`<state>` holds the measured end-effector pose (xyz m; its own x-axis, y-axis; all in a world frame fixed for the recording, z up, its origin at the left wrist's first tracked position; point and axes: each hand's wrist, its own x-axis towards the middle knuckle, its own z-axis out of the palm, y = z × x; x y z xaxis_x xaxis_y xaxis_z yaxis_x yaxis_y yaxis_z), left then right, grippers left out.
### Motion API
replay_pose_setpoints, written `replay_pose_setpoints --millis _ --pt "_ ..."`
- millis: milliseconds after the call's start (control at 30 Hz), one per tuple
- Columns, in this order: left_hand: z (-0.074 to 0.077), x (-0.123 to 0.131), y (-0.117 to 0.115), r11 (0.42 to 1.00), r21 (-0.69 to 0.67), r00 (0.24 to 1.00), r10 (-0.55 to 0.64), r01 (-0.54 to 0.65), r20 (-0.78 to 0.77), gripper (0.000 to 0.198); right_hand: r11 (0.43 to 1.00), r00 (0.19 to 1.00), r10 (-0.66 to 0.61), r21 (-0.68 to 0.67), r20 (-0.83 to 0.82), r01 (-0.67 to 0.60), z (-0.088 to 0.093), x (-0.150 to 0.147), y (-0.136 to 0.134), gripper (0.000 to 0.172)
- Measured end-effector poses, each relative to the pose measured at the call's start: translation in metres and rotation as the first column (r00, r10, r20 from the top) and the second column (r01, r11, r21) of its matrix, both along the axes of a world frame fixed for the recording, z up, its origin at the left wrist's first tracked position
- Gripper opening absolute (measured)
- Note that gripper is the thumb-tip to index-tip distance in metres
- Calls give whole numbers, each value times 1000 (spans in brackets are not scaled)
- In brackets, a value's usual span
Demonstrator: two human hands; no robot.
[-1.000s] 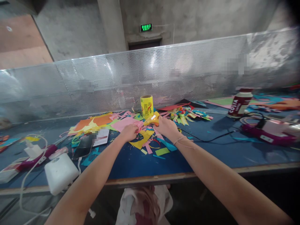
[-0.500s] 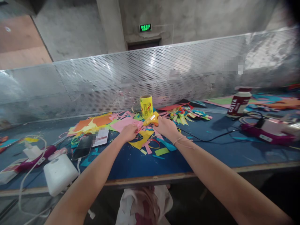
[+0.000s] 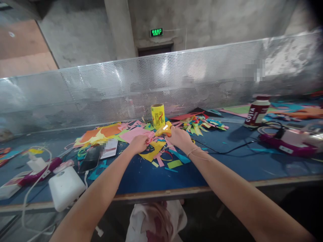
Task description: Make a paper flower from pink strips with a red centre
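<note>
My right hand (image 3: pixel 180 137) is closed around a yellow hot glue gun (image 3: pixel 164 129), whose nozzle points left. A black cord (image 3: pixel 219 152) trails off to the right from near that hand. Pinched in the fingers of my left hand (image 3: pixel 139 144) is a small pink paper piece (image 3: pixel 149 135), right by the nozzle; its exact shape is too small to make out. Coloured paper scraps (image 3: pixel 157 148) lie under and around both hands. Just behind the glue gun a yellow cardboard tube (image 3: pixel 158 116) stands upright.
Left are a dark phone (image 3: pixel 89 158), a white power adapter (image 3: pixel 67 186) and a purple power strip (image 3: pixel 51 168). Right stand a Costa bottle (image 3: pixel 257 111) and another purple power strip (image 3: pixel 285 148). Curled paper strips (image 3: pixel 199 124) lie behind my right hand. A perforated metal screen (image 3: pixel 101 90) borders the table's back.
Almost nothing differs. Both hands keep their hold close together, and the whole view has shifted very slightly.
</note>
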<state>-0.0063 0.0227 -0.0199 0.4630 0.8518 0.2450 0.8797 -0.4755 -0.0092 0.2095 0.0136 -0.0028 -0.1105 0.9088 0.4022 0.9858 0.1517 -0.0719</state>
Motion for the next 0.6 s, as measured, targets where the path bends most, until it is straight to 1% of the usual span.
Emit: replay_pose_setpoints --millis 133,333,433,533,600 --pt "-1 1 4 1000 -1 998 -13 13 -54 16 1000 1000 7 7 7 -7 -1 1 2 38" --pt "-1 4 4 1000 15 995 -18 19 -95 17 1000 1000 14 11 15 -14 -1 0 1 39" --pt "1 -1 3 999 8 998 -32 33 -55 20 1000 1000 9 17 11 -9 -1 1 2 39" --pt "5 -12 4 998 24 998 -55 54 44 36 1000 1000 20 24 -6 -20 -2 2 3 40" --pt "7 -22 7 999 22 997 -36 35 72 34 999 1000 24 24 -15 -24 -2 3 4 40"
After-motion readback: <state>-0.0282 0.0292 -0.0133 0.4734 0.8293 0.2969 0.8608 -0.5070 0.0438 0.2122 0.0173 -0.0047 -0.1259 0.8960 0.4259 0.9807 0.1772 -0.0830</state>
